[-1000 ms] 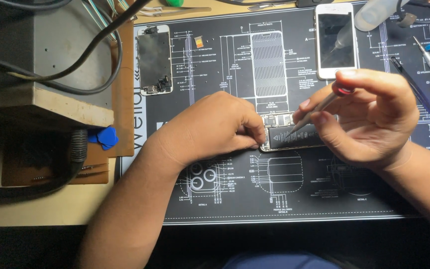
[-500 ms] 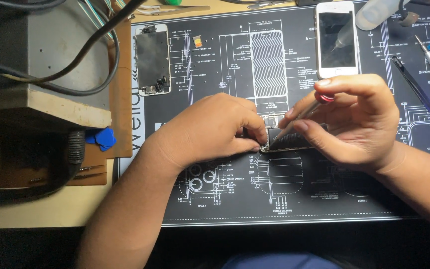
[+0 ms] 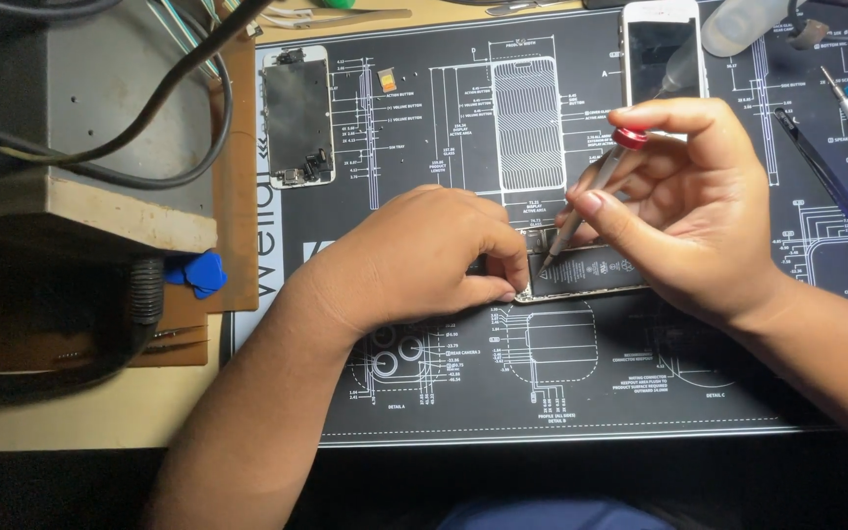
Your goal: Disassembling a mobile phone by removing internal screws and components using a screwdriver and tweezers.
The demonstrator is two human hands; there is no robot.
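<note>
Since half a second ago my right hand (image 3: 699, 211) has tipped the screwdriver (image 3: 591, 196) up, so its red cap now stands clear at twelve o'clock of my knuckles instead of tucked behind the fingers. I pinch the slim metal shaft between thumb and fingers, closed firmly on it, its tip down on the top edge of the opened phone (image 3: 581, 273). That phone, a flat slab with a dark battery face and pale metal rim, lies on the work mat (image 3: 561, 393) at the centre, between my hands. My left hand (image 3: 424, 260) is curled over its left end, fingertips pressing the corner to steady it; it grips nothing else. At eleven o'clock lies a stripped display panel (image 3: 297, 116), glossy black with a white frame; at one o'clock, a white phone (image 3: 662, 49). Two blue plastic picks (image 3: 198, 273) sit at nine o'clock, off the printed rubbery mat.
</note>
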